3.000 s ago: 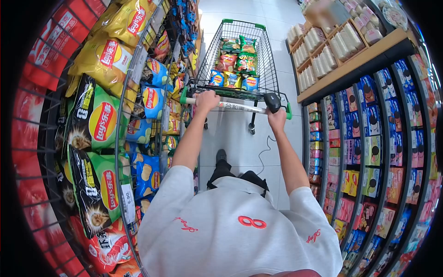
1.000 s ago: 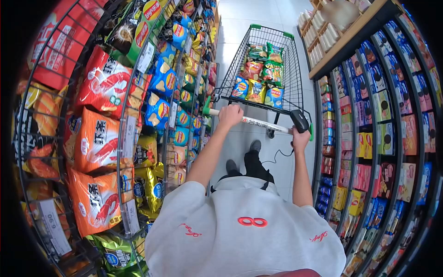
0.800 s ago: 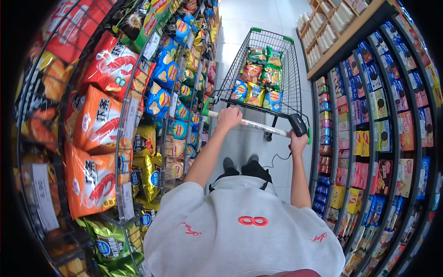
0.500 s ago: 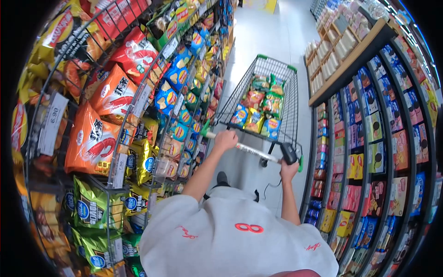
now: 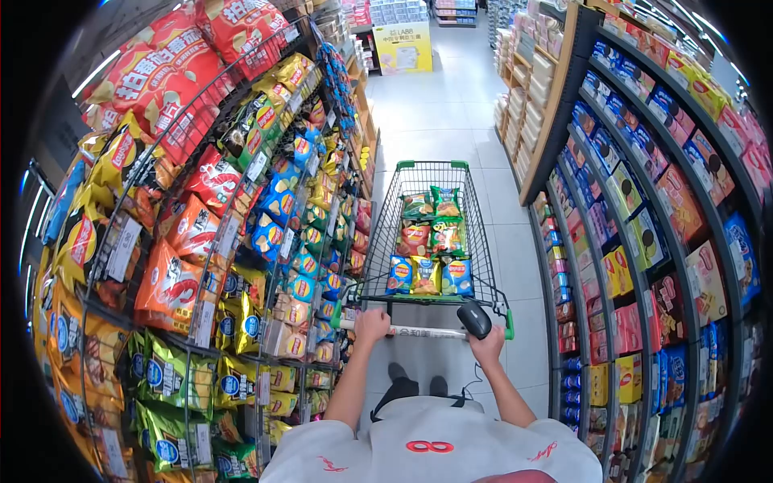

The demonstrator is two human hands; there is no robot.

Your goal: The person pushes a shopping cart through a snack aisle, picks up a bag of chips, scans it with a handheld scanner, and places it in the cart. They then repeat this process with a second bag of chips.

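Observation:
A wire shopping cart point(image 5: 481, 249) with green corners stands in front of me. Its white handle bar runs across at waist height. My left hand point(image 5: 372, 324) is wrapped round the bar's left part. Near the right end, my right hand point(image 5: 488, 344) is closed on the bar, just below a black rounded device point(image 5: 474, 320) from which a thin cable hangs. Several snack bags lie in rows in the cart, among them a yellow bag point(image 5: 426, 275) between two blue ones, a red bag point(image 5: 415, 238) and green bags behind.
Racks of chip bags point(image 5: 193, 229) line the left side, close to the cart. Shelves of boxed biscuits point(image 5: 620, 270) run along the right, with a wooden shelf unit point(image 5: 532, 97) beyond. Farther up the tiled aisle stands a yellow display point(image 5: 403, 48).
The view has lifted and straightened, showing more aisle ahead. The cart now appears lower and more square to me. Both hands have stayed on the handle.

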